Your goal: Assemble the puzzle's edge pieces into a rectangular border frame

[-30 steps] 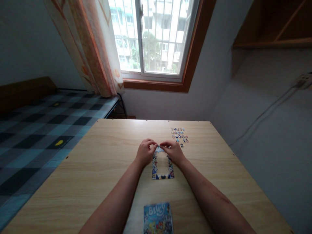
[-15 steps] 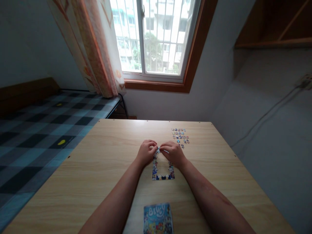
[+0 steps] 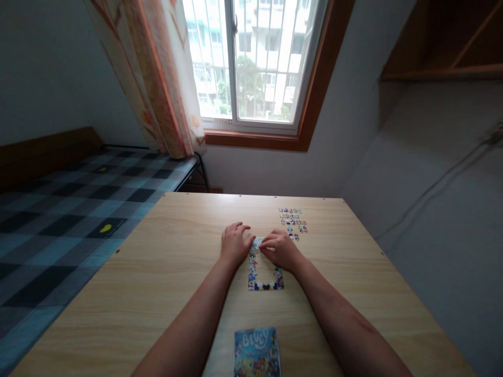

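A partly assembled jigsaw puzzle (image 3: 252, 269) lies on the table as a rectangular border, with bare wood inside it. My left hand (image 3: 234, 243) rests at its upper left corner, fingers apart, the thumb touching the edge. Over the upper part of the border, my right hand (image 3: 281, 248) is closed in a pinch at a puzzle piece, which its fingers mostly cover. That hand also hides the upper right of the border. Loose puzzle pieces (image 3: 291, 215) lie in rows just beyond my right hand.
A blue puzzle box (image 3: 257, 353) marked "Bluey" lies near me on the wooden table (image 3: 176, 293). To the left stands a bed (image 3: 78, 209) with a checked cover. Ahead are a window (image 3: 263, 63) and a curtain (image 3: 157, 78); a shelf (image 3: 444, 73) hangs at right.
My left fingers have opened from a pinch and drawn slightly away from my right hand. The right fingers have shifted slightly down along the puzzle's upper part. The view has moved a little.
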`<state>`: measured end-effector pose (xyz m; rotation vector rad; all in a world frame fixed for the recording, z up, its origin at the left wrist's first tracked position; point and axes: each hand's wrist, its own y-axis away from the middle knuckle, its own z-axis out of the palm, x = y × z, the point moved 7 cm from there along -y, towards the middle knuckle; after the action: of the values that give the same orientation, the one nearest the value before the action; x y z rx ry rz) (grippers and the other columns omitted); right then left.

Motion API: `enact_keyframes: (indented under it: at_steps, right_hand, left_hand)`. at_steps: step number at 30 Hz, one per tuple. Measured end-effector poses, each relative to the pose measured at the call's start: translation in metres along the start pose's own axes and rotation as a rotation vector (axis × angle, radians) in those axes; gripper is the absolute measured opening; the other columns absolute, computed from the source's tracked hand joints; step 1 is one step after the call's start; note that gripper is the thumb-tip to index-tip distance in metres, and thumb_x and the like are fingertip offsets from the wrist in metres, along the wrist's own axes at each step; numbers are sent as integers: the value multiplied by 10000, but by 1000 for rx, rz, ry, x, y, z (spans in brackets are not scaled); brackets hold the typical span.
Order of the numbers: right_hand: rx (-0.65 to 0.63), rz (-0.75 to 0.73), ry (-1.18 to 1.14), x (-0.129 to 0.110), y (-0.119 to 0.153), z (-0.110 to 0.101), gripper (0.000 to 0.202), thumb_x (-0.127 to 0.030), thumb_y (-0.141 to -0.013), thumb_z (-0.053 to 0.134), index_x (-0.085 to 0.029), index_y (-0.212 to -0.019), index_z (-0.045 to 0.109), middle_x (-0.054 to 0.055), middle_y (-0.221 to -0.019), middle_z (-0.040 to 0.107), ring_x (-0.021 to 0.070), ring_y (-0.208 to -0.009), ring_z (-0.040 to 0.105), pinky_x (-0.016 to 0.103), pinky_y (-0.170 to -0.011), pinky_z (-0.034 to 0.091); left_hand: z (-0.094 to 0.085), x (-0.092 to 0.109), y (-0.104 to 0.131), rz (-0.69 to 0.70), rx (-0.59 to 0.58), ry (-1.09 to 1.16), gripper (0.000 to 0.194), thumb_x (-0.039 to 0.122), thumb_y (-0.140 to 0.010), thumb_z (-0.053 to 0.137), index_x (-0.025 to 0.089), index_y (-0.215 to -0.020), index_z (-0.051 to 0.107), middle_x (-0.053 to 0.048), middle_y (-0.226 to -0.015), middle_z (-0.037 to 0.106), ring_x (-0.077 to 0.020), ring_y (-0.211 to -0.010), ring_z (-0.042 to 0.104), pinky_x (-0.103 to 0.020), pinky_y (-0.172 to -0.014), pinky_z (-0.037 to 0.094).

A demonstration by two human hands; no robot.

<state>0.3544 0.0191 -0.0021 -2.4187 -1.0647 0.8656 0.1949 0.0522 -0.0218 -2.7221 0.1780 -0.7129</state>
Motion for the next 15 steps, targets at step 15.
enact_keyframes:
  at_steps: [15]
  right_hand:
    - [-42,26,41,1,1,6,150,-209,-867,684,-292,-802,790,12,-875,768,190,-831,600,350,-839,469]
  left_hand:
    - [5,1,0,14,-58,-60,327,401,-797,717,264,-1094,726,-90,-1314,628,-296,-1247,521,-465,-1091,350]
